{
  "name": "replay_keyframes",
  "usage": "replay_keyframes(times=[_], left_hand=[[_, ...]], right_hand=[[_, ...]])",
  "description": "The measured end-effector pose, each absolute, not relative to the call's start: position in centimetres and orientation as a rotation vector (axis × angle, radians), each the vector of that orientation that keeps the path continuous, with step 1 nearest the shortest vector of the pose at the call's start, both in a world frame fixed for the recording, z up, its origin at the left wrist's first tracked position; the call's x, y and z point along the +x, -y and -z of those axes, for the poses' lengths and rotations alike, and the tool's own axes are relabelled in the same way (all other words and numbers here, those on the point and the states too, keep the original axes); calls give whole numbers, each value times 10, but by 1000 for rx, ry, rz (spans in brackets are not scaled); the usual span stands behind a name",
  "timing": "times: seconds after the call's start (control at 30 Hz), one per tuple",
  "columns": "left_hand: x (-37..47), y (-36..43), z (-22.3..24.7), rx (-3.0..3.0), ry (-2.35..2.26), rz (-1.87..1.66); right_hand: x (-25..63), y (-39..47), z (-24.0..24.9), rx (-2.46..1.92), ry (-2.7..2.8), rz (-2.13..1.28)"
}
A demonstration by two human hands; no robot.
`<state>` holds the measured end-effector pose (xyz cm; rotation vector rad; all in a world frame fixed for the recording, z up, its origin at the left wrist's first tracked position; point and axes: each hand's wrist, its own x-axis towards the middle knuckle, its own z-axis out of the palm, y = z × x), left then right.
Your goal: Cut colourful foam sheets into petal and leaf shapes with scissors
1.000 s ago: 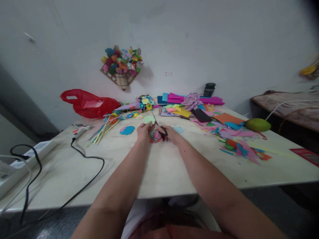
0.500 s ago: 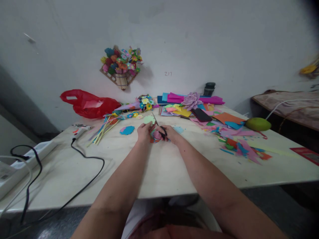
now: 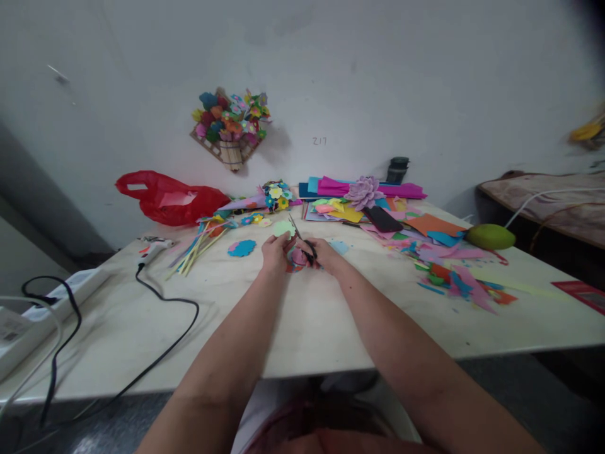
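Near the middle of the table, my left hand (image 3: 275,251) pinches a pale green scalloped paper piece (image 3: 284,229) by its lower edge. My right hand (image 3: 324,253) is closed on black-handled scissors (image 3: 310,251), whose blades point up and left beside the green paper's right edge. Pink and orange paper pieces (image 3: 297,258) lie on the table below and between the hands. Left of my left hand is a blue scalloped piece (image 3: 242,248) with some pink at its edge. A light blue piece (image 3: 339,246) rests just beyond my right hand.
A glue gun (image 3: 155,250) with a black cord, paper strips (image 3: 196,252) and a red bag (image 3: 174,200) are at the left. At the right lie a phone (image 3: 382,219), paper scraps (image 3: 460,284) and a green oval object (image 3: 490,236). A purple flower (image 3: 365,192) sits at the back.
The green paper has shifted very slightly to the right in my left hand, near the scissor blades. Both hands otherwise keep almost the same place.
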<state>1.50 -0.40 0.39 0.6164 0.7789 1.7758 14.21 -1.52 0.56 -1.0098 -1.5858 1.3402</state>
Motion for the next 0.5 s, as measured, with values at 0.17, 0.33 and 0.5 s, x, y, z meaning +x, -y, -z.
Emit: replay_keyframes(times=[0.17, 0.33, 0.5], left_hand=[[14, 3, -4, 612, -791, -1775], [12, 2, -3, 613, -782, -1779], [9, 3, -5, 616, -768, -1798]], right_hand=[[141, 16, -7, -1022, 1584, -1332], [141, 16, -9, -1038, 1590, -1334], [144, 18, -11, -1025, 1593, -1363]])
